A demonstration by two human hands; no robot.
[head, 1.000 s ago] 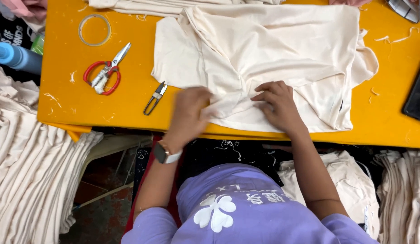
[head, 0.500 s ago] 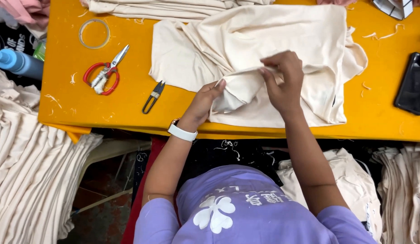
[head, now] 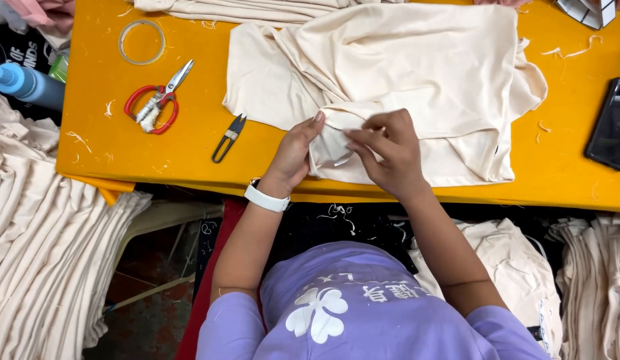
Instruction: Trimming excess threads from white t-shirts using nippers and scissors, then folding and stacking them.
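One cream garment (head: 417, 80) spread on the yellow counter (head: 190, 160), two hands on its near edge. One pair of red-handled scissors (head: 155, 101) well to the left of the fingers, one small black thread snip (head: 228, 137) nearer, just left of the left hand (head: 295, 152). One ring of clear tape (head: 142, 41) far up-left, one blue bottle (head: 27, 83) beyond the counter's left edge, one dark phone (head: 611, 124) far right, cut off by the frame. One white wristband (head: 267, 198) on the left wrist.

Folded cream stack (head: 257, 8) at the top cut off. More cream cloth in piles (head: 37, 240) below left and below right, too many layers to count. Grey-and-white object at the top right corner mostly out of view, hard to identify. Loose thread scraps scattered over the counter.

Left fingers (head: 315, 121) drawn together, pinching a fold of the garment at its near hem. Right hand (head: 385, 152) just beside, its fingers (head: 355, 141) curled and closed on the same fold, tips nearly touching those of the left. Small patch of cloth between the two hands, pulled up slightly off the counter; exact thing pinched there too small to make out.
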